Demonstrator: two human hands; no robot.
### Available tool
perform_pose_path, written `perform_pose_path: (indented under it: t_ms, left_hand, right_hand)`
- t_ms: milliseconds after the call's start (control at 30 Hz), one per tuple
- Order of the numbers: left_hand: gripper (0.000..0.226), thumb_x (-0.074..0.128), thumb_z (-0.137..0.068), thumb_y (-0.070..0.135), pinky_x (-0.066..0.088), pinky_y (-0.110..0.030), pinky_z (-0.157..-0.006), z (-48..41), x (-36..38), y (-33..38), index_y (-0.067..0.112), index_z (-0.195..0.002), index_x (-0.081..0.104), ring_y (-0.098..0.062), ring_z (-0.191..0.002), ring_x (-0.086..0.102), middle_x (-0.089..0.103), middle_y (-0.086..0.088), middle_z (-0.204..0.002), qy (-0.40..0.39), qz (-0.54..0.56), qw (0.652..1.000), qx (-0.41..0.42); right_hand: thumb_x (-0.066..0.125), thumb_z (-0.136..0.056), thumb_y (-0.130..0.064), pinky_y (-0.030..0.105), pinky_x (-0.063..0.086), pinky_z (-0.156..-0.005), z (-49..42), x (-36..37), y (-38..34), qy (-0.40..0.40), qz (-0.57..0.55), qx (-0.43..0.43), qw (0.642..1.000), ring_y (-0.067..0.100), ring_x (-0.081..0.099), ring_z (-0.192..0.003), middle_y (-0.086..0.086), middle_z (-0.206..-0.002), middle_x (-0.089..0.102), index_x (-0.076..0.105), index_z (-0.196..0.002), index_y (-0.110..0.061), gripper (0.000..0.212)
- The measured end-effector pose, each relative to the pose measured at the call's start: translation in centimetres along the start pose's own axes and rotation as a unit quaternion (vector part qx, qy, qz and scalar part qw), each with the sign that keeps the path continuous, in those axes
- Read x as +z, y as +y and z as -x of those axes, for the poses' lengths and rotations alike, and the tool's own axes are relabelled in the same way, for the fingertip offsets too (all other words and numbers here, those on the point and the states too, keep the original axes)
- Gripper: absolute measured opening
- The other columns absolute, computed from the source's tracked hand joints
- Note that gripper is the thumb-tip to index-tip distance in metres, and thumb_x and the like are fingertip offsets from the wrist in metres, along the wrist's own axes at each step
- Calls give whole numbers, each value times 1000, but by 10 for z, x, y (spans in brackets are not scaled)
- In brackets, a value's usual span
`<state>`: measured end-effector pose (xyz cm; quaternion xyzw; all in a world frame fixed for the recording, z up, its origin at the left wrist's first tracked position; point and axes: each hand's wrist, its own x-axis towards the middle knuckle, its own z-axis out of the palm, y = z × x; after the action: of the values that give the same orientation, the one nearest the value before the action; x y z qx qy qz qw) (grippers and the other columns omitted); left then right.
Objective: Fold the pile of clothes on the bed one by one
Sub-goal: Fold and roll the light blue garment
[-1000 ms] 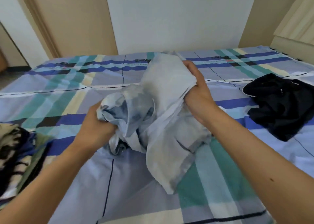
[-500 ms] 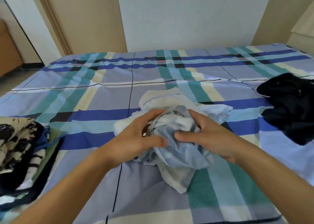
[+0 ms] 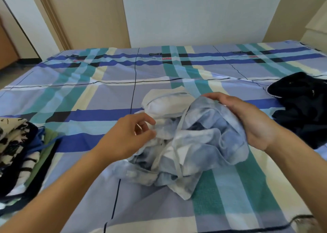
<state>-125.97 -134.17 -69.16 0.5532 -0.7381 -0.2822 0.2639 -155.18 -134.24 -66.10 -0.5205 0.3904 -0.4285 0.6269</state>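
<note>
A crumpled pale blue and white tie-dye garment [image 3: 192, 144] lies bunched on the plaid bed sheet [image 3: 88, 100] in front of me. My left hand [image 3: 129, 135] pinches a white fold at the garment's left side with thumb and fingertips. My right hand [image 3: 247, 119] grips the blue fabric along the right side, fingers curled over its upper edge. Part of the garment is hidden under its own folds.
A black garment [image 3: 304, 105] lies heaped at the right edge of the bed. A stack of patterned black, cream, green and blue clothes [image 3: 19, 149] sits at the left. Walls and a door frame stand beyond the bed's far edge.
The garment was held up a second ago and now lies on the bed. My hands have moved apart from its middle to its left and right sides.
</note>
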Motion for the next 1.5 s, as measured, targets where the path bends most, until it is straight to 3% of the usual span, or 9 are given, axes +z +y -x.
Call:
perform_pose_path:
  t_ms: [233, 400, 600, 767, 900, 1067, 1200, 1367, 1500]
  left_hand:
    - [90, 60, -67, 74, 43, -32, -102, 5, 47, -2, 35, -144, 37, -11, -122, 49, 50, 10, -136, -36, -68, 994, 80]
    - [32, 56, -79, 49, 50, -46, -81, -20, 46, -16, 27, -102, 62, -27, -95, 59, 59, 1, -101, 23, -142, 989, 45]
    - [28, 53, -89, 28, 34, -32, -60, -39, 11, -21, 2, -81, 61, -16, -66, 48, 55, -5, -70, 99, 43, 991, -84]
    - [27, 51, -98, 21, 54, -44, -93, -30, -12, 12, 9, -111, 72, -30, -99, 71, 75, -15, -105, 7, 292, 948, -131]
    - [32, 52, -89, 18, 61, -36, -77, -15, -17, 32, 6, -113, 70, -29, -92, 72, 73, -18, -106, -122, 453, 868, -165]
    - [31, 54, -81, 23, 61, -30, -69, -8, -13, 41, 6, -78, 79, -24, -76, 73, 74, -15, -85, -142, 523, 824, -162]
    - [33, 54, -85, 25, 60, -33, -81, 1, -6, 52, 7, -93, 79, -26, -88, 72, 74, -16, -98, -225, 552, 793, -124]
    - [42, 86, -75, 34, 53, -28, -78, -1, 7, 36, 25, -109, 64, -7, -93, 67, 71, 9, -101, -117, 128, 982, 70]
    - [79, 59, -57, 72, 46, -36, -82, -11, 39, 1, 29, -123, 50, -17, -102, 55, 55, 8, -113, 73, -181, 979, 50]
  right_hand:
    - [69, -73, -8, 38, 55, -85, 2, 9, 3, -152, -46, -54, 986, 28, 67, -99, 11, -113, 67, 63, -123, -19, 52]
    - [76, -68, -5, 32, 57, -82, 6, 4, 0, -162, -65, -80, 981, 24, 68, -97, 8, -113, 67, 60, -128, -20, 64]
    - [65, -72, 13, 23, 56, -67, 2, -11, -9, 73, 90, -79, 990, 17, 65, -78, 14, -100, 66, 62, -121, -19, 58]
    - [73, -80, 1, 32, 47, -67, -18, -32, 19, 260, 384, -79, 882, 20, 54, -67, 16, -90, 65, 61, -113, -23, 43]
    - [68, -83, -3, 32, 43, -67, -24, -34, 23, 292, 446, -89, 841, 25, 61, -82, -4, -87, 60, 54, -125, -22, 49]
    - [73, -75, -9, 7, 41, -87, -4, -1, 11, 97, 376, -152, 909, 2, 36, -138, -10, -146, 43, 26, -151, -41, 95]
    - [87, -74, -34, 19, 41, -103, 0, 37, 21, -95, 380, -113, 913, -5, 44, -133, -20, -143, 50, 36, -146, -41, 90]
    - [64, -88, -12, 38, 55, -77, -10, 46, 40, 30, 376, -85, 922, 15, 70, -87, 2, -90, 75, 72, -94, -18, 11]
    - [62, -92, -5, 20, 56, -78, 0, 55, 28, 37, 86, -6, 996, 6, 72, -85, -8, -84, 77, 73, -85, -27, 26]
